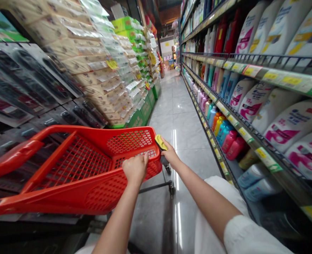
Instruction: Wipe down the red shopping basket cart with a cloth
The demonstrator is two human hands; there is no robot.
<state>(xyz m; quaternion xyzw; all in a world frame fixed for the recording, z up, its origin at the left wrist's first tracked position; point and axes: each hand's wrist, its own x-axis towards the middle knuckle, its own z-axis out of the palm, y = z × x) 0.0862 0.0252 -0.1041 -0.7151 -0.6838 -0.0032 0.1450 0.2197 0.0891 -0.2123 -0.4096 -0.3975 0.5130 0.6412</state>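
A red plastic shopping cart (pixel 97 197) stands slantwise on my left, its basket bare inside. My left hand (pixel 135 168) is closed over the near side rim of that basket, thumb up. At the cart's narrow end, my right hand (pixel 169 153) grips a yellow cloth (pixel 160 141) with a dark edge or underside. The cloth lies against the end rim; whether it is a cloth or a sponge pad is hard to tell. The fingertips of the right hand are partly hidden behind it.
Shelves (pixel 251 135) of shampoo bottles (pixel 293 120) line the right side. Tall stacks of packaged tissue (pixel 92 63) on green boxes (pixel 141 113) and hanging blister packs (pixel 26 77) flank the left. A grey tiled aisle (pixel 169 95) runs ahead between them.
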